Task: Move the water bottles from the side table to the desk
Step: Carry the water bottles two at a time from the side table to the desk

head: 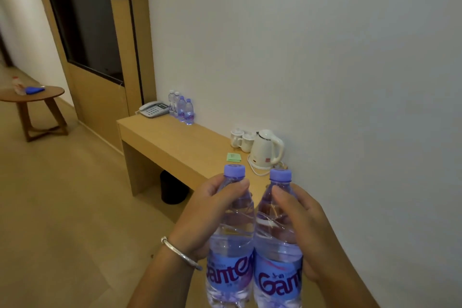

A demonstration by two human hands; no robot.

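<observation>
I hold two clear water bottles with purple caps and blue labels upright, side by side, close in front of me. My left hand grips the left bottle around its upper body. My right hand grips the right bottle the same way. The two bottles touch each other. The wooden desk runs along the white wall ahead, and several more water bottles stand at its far end. A round wooden side table stands far left.
On the desk sit a grey telephone, white cups, a white kettle with its cord, and a green card. A black bin stands under the desk. A blue object and a small bottle lie on the side table.
</observation>
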